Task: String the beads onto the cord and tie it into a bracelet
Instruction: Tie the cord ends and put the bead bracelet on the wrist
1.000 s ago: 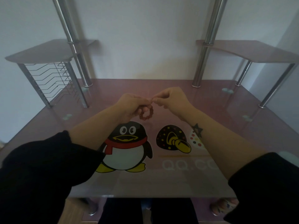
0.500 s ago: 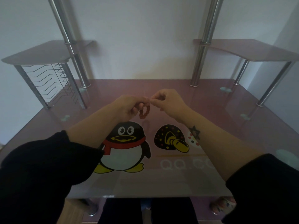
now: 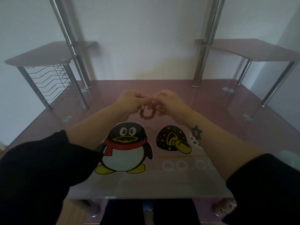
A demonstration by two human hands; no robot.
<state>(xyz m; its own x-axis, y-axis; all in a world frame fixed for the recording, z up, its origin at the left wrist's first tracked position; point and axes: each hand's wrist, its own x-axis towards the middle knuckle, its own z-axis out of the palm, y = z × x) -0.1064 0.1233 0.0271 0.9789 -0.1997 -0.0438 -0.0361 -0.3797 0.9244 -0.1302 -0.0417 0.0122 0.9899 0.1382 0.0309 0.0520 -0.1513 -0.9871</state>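
A small loop of reddish-brown beads (image 3: 147, 113) hangs in the air over the middle of the pink glass desk (image 3: 211, 127). My left hand (image 3: 131, 101) and my right hand (image 3: 168, 101) meet just above the loop, fingertips pinched together at its top. Each hand pinches the cord where the loop closes; the cord itself is too thin to make out. The beads dangle below the fingers, clear of the desk.
A penguin sticker (image 3: 126, 146) and a dark mushroom sticker (image 3: 172, 140) lie on the desk below my hands. Chrome posts (image 3: 201, 62) rise at the back, carrying side shelves; a wire rack (image 3: 52, 82) stands under the left shelf.
My hands have drawn closer so the fingertips touch again, and the bead loop has swung round to face me as an open ring.
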